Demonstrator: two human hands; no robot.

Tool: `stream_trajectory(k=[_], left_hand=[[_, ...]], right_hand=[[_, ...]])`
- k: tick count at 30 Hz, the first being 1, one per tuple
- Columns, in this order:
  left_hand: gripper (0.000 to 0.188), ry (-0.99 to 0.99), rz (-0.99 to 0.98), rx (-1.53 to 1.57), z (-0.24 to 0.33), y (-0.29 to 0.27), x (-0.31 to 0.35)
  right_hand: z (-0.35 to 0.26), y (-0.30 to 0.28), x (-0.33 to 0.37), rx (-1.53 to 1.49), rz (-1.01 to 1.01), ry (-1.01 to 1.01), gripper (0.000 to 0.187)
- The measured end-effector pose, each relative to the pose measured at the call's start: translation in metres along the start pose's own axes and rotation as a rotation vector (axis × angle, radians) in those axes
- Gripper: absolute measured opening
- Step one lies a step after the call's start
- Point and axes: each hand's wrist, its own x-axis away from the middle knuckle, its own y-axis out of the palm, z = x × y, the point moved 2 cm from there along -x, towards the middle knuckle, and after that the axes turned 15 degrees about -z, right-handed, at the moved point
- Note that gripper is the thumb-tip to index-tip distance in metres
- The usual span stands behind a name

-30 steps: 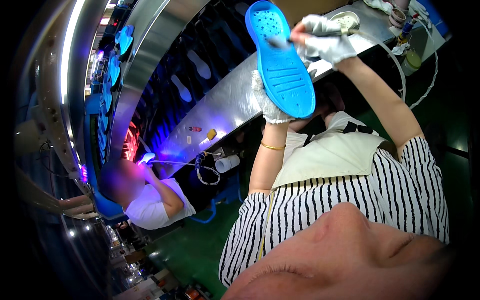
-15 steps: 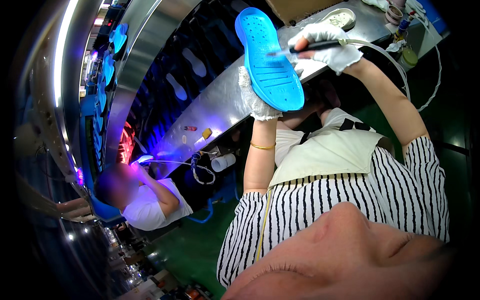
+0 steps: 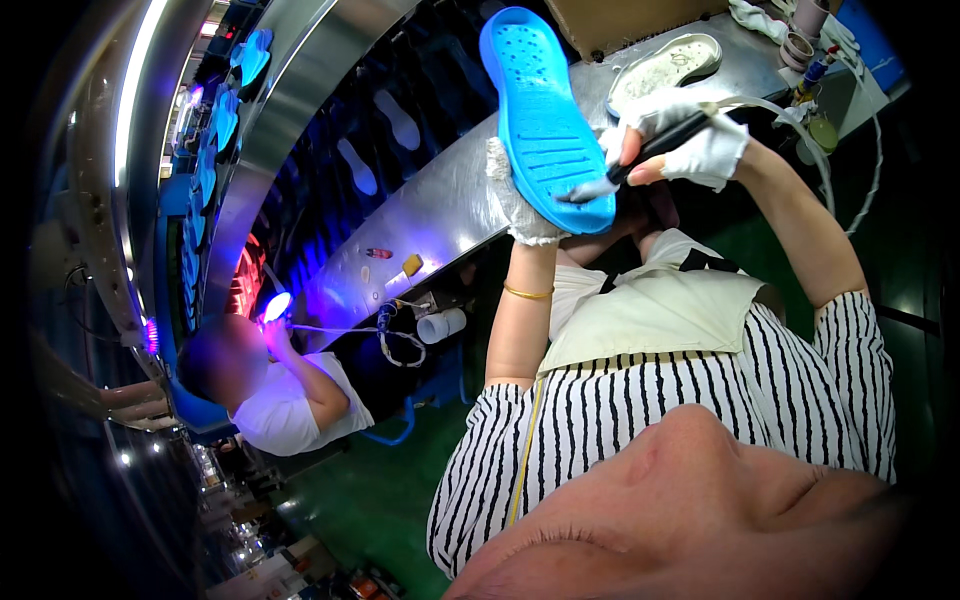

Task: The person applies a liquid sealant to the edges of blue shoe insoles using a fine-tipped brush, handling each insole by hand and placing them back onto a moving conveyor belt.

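Observation:
A bright blue shoe sole (image 3: 552,120), dotted with small holes at its far end and ribbed nearer me, is propped up over the bench edge. My gloved left hand (image 3: 517,208) grips it from behind at its near left side; most of those fingers are hidden. In my right hand (image 3: 692,140), whose glove leaves fingertips bare, is a black-handled brush (image 3: 664,148) with a pale hose running from its back end. Its bristles touch the sole's near end. A cream-white sole (image 3: 664,72) lies on the bench just beyond my right hand.
The metal bench (image 3: 430,195) runs from near left to far right, beside dark slots holding soles. A cardboard box (image 3: 640,25) stands at the back. A co-worker in white (image 3: 300,395) sits at left holding a glowing piece. Blue soles (image 3: 226,120) line the far left.
My right hand has drawn the brush from the sole's middle down to its near end. The sole has shifted slightly, and more of the cream-white sole shows.

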Motion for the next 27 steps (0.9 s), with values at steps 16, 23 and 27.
stream_trajectory(k=[16, 23, 27], left_hand=[[0.071, -0.054, -0.129, 0.27, -0.009, -0.002, 0.007], [0.06, 0.017, 0.06, -0.127, 0.0, -0.013, 0.012], [0.06, 0.042, 0.02, -0.152, 0.016, -0.016, 0.017]], right_hand=[[0.055, -0.034, -0.036, 0.234, 0.46, -0.294, 0.017], [0.007, -0.009, -0.013, 0.696, 0.241, -0.376, 0.018], [0.0, 0.022, -0.012, 0.935, 0.0, -0.291, 0.018]])
